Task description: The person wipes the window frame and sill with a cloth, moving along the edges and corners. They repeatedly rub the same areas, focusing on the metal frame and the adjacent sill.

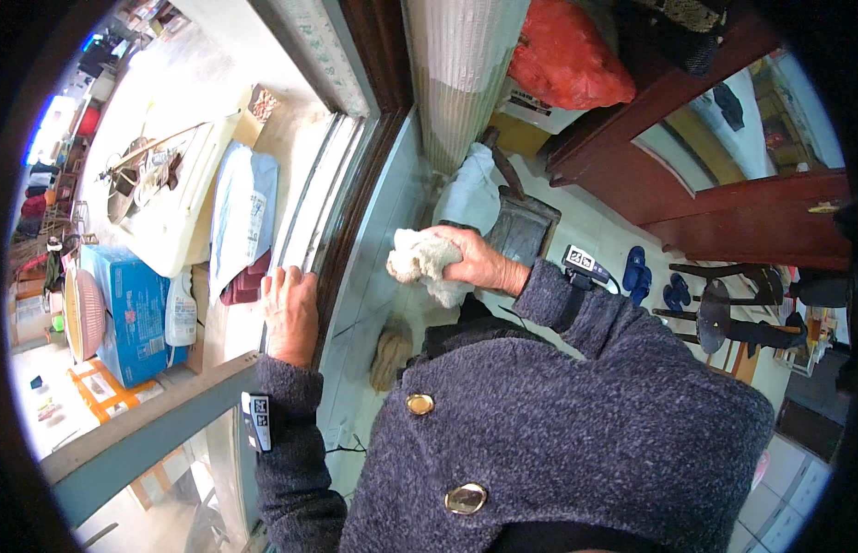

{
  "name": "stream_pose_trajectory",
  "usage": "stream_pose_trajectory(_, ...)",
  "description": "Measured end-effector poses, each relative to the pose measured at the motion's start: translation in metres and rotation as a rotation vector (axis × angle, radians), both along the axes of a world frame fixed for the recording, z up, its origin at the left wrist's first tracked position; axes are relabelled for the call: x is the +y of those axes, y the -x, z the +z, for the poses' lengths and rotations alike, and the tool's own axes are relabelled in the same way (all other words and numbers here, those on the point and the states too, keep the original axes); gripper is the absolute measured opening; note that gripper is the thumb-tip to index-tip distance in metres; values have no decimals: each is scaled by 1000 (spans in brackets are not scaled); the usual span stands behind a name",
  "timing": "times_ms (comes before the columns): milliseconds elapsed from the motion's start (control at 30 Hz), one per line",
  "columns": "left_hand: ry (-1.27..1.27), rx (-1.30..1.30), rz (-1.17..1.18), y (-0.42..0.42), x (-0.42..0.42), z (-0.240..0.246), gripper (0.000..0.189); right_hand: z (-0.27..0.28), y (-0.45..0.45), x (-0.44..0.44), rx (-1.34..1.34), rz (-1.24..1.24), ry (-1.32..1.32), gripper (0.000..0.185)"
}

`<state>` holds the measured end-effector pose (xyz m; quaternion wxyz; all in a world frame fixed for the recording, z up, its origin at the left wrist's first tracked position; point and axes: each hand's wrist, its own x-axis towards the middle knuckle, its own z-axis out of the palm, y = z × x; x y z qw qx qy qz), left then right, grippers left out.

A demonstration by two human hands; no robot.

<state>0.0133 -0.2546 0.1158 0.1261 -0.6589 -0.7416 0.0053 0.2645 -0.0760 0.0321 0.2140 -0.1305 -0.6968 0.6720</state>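
My right hand [480, 259] is closed around a crumpled whitish cloth [423, 263], held above the floor beside the window wall. My left hand [290, 314] rests palm down on the window sill, its fingers reaching across the metal sliding track [315, 186]. Its fingertips lie near a dark red folded item [247, 282] beneath a blue-and-white plastic package [245, 207]. A dark brown wooden frame [356, 242] runs along the inner side of the track. What lies under my left palm is hidden.
Beyond the track are a white bottle [181, 309], a blue box [133, 314] and a cream container lid [187, 228]. A window sash [152, 415] stands by my left forearm. Rightward are a red bag [570, 59], a dark red cabinet [719, 207], a stool [714, 314] and blue slippers [636, 273].
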Motion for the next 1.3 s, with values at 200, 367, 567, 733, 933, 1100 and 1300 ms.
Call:
stream_pose_trajectory(200, -89, 76, -45, 17, -10, -21, 9, -2, 1, 3, 10, -53, 190, 49)
stream_pose_trajectory(367, -252, 26, -43, 17, -15, -37, 11, 8, -3, 8, 23, -61, 261, 48)
stream_pose_trajectory(567, -384, -27, -76, 17, -20, -47, 17, 9, 0, 10, -24, -39, 194, 51)
stream_pose_trajectory(733, -494, -79, -43, 9, -18, -43, 13, 6, 3, 9, -8, 0, 181, 50)
stream_pose_trajectory(933, -776, -379, 143, -22, -33, -37, 11, 4, 5, 9, -18, 0, 174, 50)
stream_pose_trajectory(1100, -760, -502, 192, -65, -66, -64, 15, 16, 11, 9, -6, 34, 114, 58)
stream_pose_trajectory(1300, -566, -582, 451, -82, -86, -153, 8, 45, 24, 4, 16, 127, -19, 79)
